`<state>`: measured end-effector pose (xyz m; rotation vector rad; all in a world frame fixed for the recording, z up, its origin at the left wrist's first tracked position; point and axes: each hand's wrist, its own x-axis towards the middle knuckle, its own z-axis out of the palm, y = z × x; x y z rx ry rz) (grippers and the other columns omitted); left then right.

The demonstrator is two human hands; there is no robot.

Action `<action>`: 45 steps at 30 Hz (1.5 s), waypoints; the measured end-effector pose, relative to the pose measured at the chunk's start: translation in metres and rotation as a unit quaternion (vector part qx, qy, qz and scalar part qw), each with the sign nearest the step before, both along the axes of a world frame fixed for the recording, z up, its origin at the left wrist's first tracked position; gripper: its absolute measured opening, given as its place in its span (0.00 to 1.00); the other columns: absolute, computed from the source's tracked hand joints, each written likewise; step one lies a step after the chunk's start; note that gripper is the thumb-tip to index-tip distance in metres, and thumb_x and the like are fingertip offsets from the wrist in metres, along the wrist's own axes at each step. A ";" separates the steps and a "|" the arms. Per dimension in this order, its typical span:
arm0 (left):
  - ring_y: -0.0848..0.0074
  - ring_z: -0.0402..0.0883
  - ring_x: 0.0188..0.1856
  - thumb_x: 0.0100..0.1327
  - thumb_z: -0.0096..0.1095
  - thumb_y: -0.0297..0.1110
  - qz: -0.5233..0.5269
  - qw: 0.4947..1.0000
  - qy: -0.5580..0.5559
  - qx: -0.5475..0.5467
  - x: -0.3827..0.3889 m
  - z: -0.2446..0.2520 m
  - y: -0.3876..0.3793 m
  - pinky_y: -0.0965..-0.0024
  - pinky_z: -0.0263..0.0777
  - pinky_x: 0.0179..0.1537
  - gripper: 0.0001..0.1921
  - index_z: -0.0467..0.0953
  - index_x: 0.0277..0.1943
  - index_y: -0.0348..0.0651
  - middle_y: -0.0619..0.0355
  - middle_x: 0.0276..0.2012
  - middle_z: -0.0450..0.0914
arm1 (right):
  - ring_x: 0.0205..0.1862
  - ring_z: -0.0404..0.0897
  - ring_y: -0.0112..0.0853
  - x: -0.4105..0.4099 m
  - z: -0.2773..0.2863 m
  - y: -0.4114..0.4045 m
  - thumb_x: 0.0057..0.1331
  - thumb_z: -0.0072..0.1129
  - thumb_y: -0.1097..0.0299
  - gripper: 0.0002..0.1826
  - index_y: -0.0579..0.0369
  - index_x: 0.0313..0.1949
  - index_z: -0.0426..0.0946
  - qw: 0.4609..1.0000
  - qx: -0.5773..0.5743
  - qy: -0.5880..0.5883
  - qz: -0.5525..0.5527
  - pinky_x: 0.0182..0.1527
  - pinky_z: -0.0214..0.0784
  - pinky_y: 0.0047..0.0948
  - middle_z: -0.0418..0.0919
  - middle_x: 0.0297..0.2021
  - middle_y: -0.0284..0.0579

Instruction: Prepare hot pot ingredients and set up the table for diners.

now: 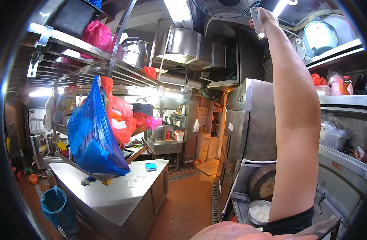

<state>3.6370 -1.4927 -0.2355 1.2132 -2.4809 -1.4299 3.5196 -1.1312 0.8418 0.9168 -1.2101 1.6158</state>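
Observation:
My right arm reaches straight up along the right side of the view, its black sleeve at the bottom. Near the top, my right hand (266, 19) is closed around a pale remote control (256, 21). It is raised beside a black wire-caged fan (227, 6). My left hand is out of view. Before me, a steel-topped counter (108, 199) carries clear plastic cups (132, 181) and a small blue-topped device (150, 166). Under the raised arm, a metal bowl (259, 212) holds white pieces, with a round wooden chopping block (262, 183) behind it.
A blue plastic bag (96, 135) and a red bag (120, 120) hang from the overhead rack (78, 49). A steel cabinet (258, 120) stands right of the red-brown floor (186, 198). Shelves (345, 100) with jars line the right wall. A blue-lined bin (59, 210) stands lower left.

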 end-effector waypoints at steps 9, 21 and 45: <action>0.48 0.80 0.51 0.64 0.56 0.35 -0.016 1.000 -0.023 -0.002 0.014 -0.014 0.008 0.54 0.72 0.55 0.18 0.77 0.54 0.35 0.42 0.48 0.82 | 0.29 0.82 0.28 -0.057 -0.012 0.005 0.63 0.59 0.60 0.17 0.55 0.49 0.74 0.994 0.099 0.018 0.032 0.33 0.75 0.30 0.80 0.31 0.41; 0.65 0.84 0.43 0.66 0.61 0.43 0.012 0.984 0.166 0.066 -0.028 0.035 0.007 0.64 0.75 0.45 0.15 0.83 0.44 0.39 0.48 0.41 0.85 | 0.41 0.77 0.28 -0.156 -0.529 -0.187 0.55 0.70 0.66 0.32 0.56 0.58 0.66 0.896 0.387 -0.077 0.202 0.45 0.73 0.30 0.76 0.41 0.38; 0.59 0.83 0.33 0.67 0.53 0.42 0.074 0.925 -0.360 0.102 0.262 -0.061 -0.131 0.52 0.74 0.35 0.15 0.80 0.42 0.39 0.52 0.33 0.83 | 0.43 0.82 0.40 -0.266 -0.365 -0.799 0.60 0.66 0.57 0.28 0.63 0.53 0.74 0.879 0.100 -0.219 0.412 0.39 0.79 0.37 0.81 0.45 0.53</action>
